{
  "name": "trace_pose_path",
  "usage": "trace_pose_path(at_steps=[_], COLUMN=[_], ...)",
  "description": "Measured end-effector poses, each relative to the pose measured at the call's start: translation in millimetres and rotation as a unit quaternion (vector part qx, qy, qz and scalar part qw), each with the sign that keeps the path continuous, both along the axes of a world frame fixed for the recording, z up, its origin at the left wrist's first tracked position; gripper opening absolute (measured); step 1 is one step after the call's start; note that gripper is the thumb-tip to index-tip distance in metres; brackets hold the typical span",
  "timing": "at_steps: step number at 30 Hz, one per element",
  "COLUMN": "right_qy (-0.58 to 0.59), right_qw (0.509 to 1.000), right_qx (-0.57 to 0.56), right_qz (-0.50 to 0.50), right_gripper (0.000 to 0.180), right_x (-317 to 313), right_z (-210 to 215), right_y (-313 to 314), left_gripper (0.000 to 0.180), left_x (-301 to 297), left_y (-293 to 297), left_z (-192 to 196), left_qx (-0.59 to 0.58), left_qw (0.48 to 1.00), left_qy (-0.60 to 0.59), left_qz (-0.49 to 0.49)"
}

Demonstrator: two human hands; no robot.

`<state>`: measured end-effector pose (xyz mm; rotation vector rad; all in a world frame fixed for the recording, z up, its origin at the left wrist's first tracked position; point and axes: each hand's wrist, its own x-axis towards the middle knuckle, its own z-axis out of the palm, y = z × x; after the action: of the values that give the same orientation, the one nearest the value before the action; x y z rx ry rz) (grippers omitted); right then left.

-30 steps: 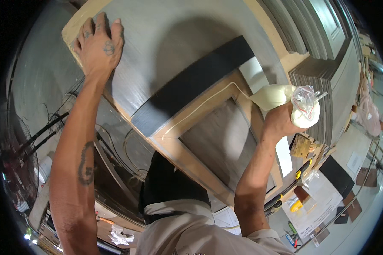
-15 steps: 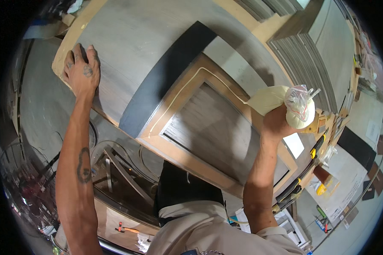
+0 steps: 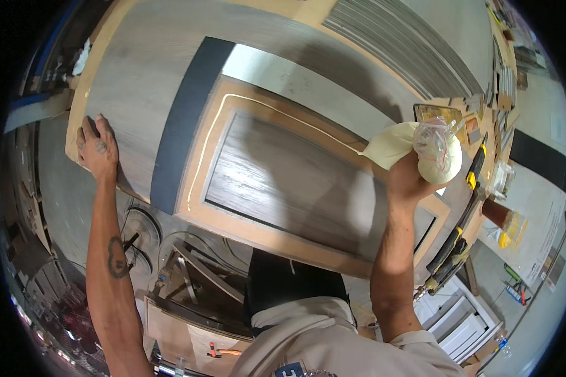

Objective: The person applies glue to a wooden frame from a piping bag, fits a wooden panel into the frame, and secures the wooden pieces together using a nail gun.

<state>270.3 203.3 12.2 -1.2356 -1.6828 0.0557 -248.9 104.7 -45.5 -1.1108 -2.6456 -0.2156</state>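
A large wooden door panel (image 3: 277, 163) lies flat before me, grey woodgrain with a tan frame and a dark band across it. A thin pale glue line runs along the frame's groove. My right hand (image 3: 409, 182) grips a pale yellow glue bag (image 3: 421, 147), shaped like a piping bag with a clear twisted top, its tip pointing down at the frame's upper right. My left hand (image 3: 97, 151) rests flat on the panel's left edge, fingers spread.
A yellow and black tool (image 3: 453, 245) lies along the panel's right side. Stacked grey boards (image 3: 409, 44) sit at the top right. Cables and a metal stand (image 3: 188, 264) show below the panel, white cabinets (image 3: 465, 320) at lower right.
My view has swung so the panel sits more level and lower. The left hand stays on the panel's edge. The right hand keeps the glue bag near the frame's right side.
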Motion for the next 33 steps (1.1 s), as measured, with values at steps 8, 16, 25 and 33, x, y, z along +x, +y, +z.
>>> trace_pose_path(at_steps=[8,16,25,33], right_qy=[-0.037,-0.151,-0.055,-0.015], right_qw=[0.998,0.979,0.981,0.979], right_qx=[-0.008,0.015,0.012,0.011], right_qz=[-0.053,-0.137,-0.186,-0.201], right_gripper=[0.031,0.037,0.034,0.030], right_x=[46,109,164,219], right_z=[4,0,-5,0], right_y=[-16,-34,-53,-73], left_gripper=[0.067,0.070,0.071,0.073], left_x=[-47,-40,-113,-90], left_y=[-15,-7,-18,-8], left_z=[-10,-15,-22,-18], left_qx=[0.006,0.002,-0.007,-0.024], left_qw=[0.997,0.998,0.985,0.990], left_qy=[0.030,0.013,0.035,0.037], left_qz=[-0.068,-0.057,-0.171,-0.135])
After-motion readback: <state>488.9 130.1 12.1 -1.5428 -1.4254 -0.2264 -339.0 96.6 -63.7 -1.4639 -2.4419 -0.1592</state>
